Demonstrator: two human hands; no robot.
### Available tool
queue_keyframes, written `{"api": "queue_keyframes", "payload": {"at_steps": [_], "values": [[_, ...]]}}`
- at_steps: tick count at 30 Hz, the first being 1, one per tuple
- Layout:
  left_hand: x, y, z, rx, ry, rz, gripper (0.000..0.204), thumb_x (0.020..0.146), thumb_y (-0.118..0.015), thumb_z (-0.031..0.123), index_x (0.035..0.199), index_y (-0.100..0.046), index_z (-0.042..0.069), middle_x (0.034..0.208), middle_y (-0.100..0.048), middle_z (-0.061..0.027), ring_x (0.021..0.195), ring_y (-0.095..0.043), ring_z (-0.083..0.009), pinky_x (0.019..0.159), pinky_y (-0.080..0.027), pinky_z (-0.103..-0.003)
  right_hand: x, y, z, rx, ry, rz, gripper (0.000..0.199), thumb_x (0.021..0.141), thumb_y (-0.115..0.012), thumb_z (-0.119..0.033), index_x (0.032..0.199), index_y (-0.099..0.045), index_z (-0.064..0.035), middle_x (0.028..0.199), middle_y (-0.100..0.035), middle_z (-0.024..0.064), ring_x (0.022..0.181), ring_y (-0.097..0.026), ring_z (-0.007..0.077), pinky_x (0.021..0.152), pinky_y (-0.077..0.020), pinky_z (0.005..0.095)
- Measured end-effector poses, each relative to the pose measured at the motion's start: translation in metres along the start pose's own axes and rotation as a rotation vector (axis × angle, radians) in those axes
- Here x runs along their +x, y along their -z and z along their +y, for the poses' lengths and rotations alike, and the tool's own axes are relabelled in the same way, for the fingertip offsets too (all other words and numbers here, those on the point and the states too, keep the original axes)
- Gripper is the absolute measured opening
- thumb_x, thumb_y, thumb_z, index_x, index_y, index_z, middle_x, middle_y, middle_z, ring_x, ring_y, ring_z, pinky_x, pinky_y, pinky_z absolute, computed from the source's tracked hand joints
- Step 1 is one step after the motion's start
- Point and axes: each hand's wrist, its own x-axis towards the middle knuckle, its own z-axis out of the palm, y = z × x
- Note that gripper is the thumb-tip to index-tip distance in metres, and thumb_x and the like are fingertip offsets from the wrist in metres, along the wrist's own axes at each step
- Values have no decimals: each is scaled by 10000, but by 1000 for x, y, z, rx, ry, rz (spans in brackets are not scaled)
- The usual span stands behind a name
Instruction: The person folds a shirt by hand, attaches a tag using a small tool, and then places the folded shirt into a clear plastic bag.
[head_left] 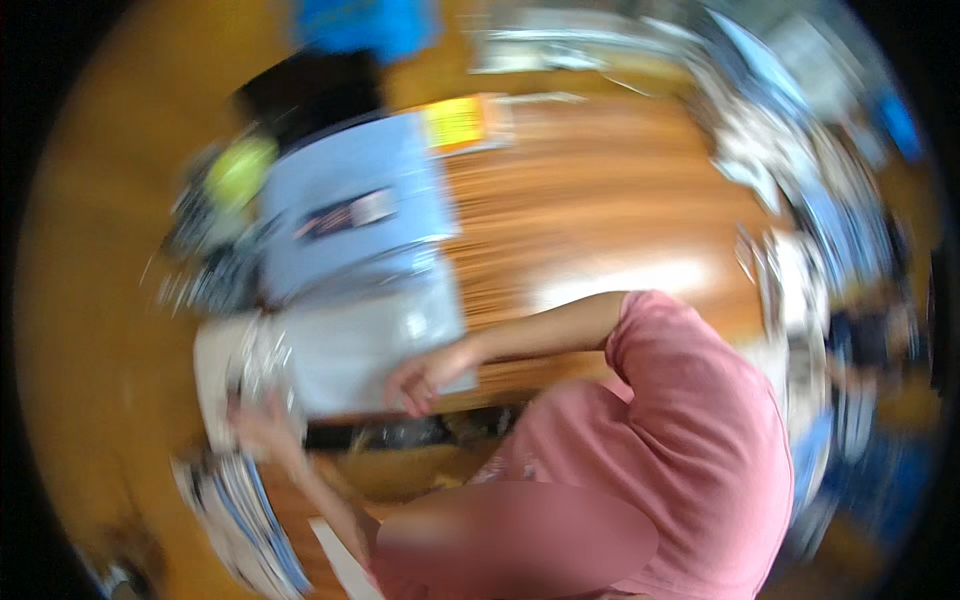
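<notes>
My left hand (266, 428), smeared by motion, is at a cream folded cloth (222, 368) in shiny clear plastic at the table's left edge. Whether its fingers grip the plastic cannot be made out. My right hand (432, 378) hangs over the lower right part of a pale, clear plastic bag (345, 365), fingers loosely bent and apart, with nothing visible in them. Just beyond lies a light blue folded garment (350, 160) in clear plastic, a dark label (340, 215) on its front. The bag's upper part meets this blue package.
An orange and yellow card (455, 122) lies beside the blue package on the wooden table (600, 190). Stacks of folded garments stand at the right (800, 280) and lower left (245, 525). A black object (315, 95) and a yellow-green round thing (240, 172) are at the far left.
</notes>
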Motion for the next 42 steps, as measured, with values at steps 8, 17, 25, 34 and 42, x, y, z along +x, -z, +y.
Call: {"api": "queue_keyframes", "payload": {"at_steps": [8,17,25,34,42], "values": [[-35,101,253,-1151,-289,87,743,864,-636,248,1403,-208,-34,1424,-265,-243,1313,-283,-378,1083,-231,-484,-329,-92,127,-1238,-454,1468,430,785,-593,-263,1184,-565,-104,1245,-512,142,1167,-467,306,933,-360,516],[-101,158,463,-1137,-1011,-585,680,855,-600,308,1404,-294,48,1460,-233,-218,1360,-198,-383,1087,-175,-539,-363,-78,172,-1244,-652,1592,632,902,-366,-559,1416,-331,-193,1481,-272,127,1391,-206,263,1078,-93,612],[-149,127,493,-800,-1142,-542,643,878,-507,441,1418,-327,141,1505,-201,-147,1389,-156,-359,1078,-96,-597,-371,-84,172,-1292,-407,1714,477,907,-448,-448,1269,-502,-142,1364,-413,126,1317,-326,285,1071,-148,597],[-154,139,494,-750,-1180,-519,602,926,-434,413,1422,-299,100,1507,-176,-167,1393,-131,-362,1085,-72,-581,-391,-149,206,-1161,147,1498,131,810,-561,-164,866,-582,-48,982,-558,90,1056,-511,245,1013,-336,436],[-156,136,496,-778,-1236,-442,593,940,-407,415,1411,-307,69,1494,-192,-195,1376,-166,-372,1085,-98,-561,-390,-156,215,-1225,239,1581,116,797,-558,-142,862,-588,-51,1030,-545,95,1080,-506,253,1035,-332,438]]}}
